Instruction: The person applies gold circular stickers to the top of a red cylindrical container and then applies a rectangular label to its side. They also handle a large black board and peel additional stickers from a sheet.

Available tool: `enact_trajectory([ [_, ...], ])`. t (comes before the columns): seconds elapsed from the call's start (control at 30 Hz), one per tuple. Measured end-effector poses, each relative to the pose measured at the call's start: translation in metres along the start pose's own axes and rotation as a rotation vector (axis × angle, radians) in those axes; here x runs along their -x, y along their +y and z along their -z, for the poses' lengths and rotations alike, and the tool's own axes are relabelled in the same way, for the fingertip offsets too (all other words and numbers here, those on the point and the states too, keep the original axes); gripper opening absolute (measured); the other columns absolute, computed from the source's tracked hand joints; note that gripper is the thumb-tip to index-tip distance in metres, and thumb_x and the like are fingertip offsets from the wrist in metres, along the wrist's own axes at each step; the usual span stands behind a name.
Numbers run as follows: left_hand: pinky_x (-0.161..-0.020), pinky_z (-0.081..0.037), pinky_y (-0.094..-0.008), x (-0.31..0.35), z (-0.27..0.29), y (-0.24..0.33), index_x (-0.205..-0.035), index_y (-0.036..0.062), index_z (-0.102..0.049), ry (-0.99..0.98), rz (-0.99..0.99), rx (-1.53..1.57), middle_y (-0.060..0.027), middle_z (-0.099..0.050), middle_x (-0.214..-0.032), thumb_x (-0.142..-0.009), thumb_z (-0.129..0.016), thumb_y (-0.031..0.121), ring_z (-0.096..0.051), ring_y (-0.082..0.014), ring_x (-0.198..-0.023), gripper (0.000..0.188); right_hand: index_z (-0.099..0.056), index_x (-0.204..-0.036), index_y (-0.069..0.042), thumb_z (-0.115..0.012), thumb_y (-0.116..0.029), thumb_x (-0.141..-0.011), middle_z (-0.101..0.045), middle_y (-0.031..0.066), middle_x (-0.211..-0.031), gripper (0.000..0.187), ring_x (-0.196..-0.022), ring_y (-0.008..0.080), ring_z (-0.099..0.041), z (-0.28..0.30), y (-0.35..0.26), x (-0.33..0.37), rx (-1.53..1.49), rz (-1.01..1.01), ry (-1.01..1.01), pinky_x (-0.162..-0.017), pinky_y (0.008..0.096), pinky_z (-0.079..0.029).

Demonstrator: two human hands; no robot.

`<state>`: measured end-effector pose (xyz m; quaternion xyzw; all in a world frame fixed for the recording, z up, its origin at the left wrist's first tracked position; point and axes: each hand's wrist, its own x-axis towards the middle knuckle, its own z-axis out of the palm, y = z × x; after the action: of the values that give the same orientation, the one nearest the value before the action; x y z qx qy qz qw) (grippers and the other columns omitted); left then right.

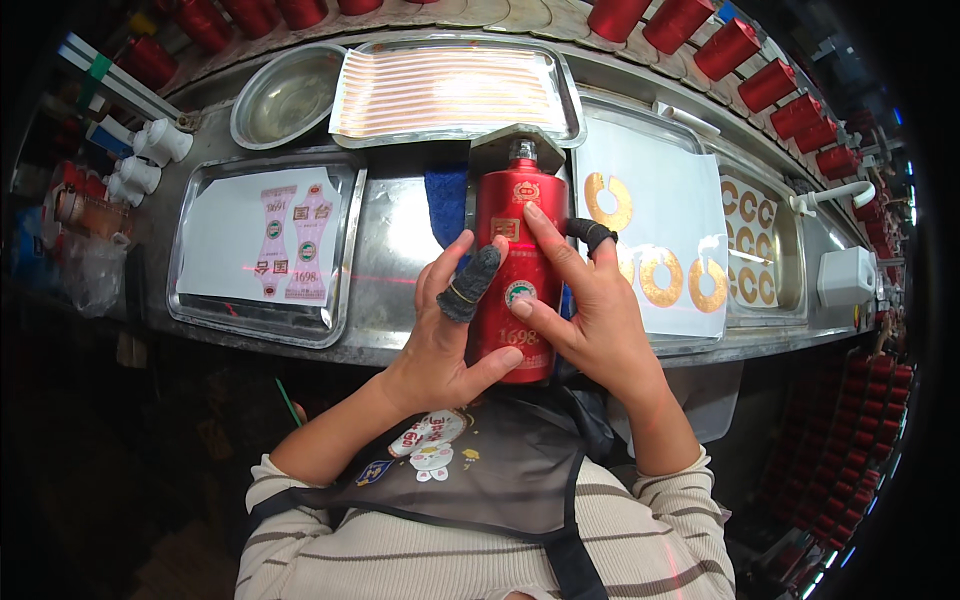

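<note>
A red bottle (495, 222) with gold printing and a small round green-and-white label points its glassy cap away from me, its base toward my apron. My left hand (430, 335) holds the bottle's left side, thumb on the front near the base. A dark finger cot (470, 284) covers one of its fingers. On the other side, my right hand (600, 315) presses its index finger on the upper front and its thumb beside the round label. One of its fingers also wears a dark cot (590, 233). The bottle's underside is hidden.
Left stands a metal tray (345, 250) with pink-and-white decal sheets. Behind are a metal bowl (287, 95) and a tray of gold-striped strips (450, 92). To the right lie sheets of gold ring-shaped decals (650, 200). A blue cloth (446, 200) lies beside the bottle; red bottles (727, 48) line the back.
</note>
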<state>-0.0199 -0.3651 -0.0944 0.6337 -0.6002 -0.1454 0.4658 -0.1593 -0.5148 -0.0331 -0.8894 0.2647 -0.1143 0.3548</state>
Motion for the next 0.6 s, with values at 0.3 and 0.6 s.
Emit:
enact_trajectory([
  [0.3,-0.114,-0.019,-0.0526,-0.0019,0.0052,0.0002,-0.153,0.0095,-0.025,-0.023,-0.007,-0.029,-0.0171,-0.034,-0.157,-0.085,-0.069,0.038,-0.023,-0.0408,-0.145,0.086,-0.043,-0.150,-0.025,-0.076,-0.034,-0.081,-0.049,0.0236,-0.125,0.077,-0.111,0.0386,-0.057,0.0019,-0.0061,0.0018,-0.011,-0.043,-0.029,-0.095,0.0418,-0.047],
  [0.6,-0.114,-0.020,-0.0521,-0.0037,0.0030,-0.0042,-0.153,0.0068,-0.028,-0.030,0.037,-0.026,-0.0206,-0.032,-0.155,-0.086,-0.068,0.039,-0.023,-0.0410,-0.144,0.084,-0.041,-0.150,-0.033,-0.069,-0.044,-0.087,-0.050,0.0253,-0.120,0.070,-0.097,0.0402,-0.061,-0.0041,0.0015,-0.0019,0.002,0.009,0.037,-0.081,0.0427,-0.053],
])
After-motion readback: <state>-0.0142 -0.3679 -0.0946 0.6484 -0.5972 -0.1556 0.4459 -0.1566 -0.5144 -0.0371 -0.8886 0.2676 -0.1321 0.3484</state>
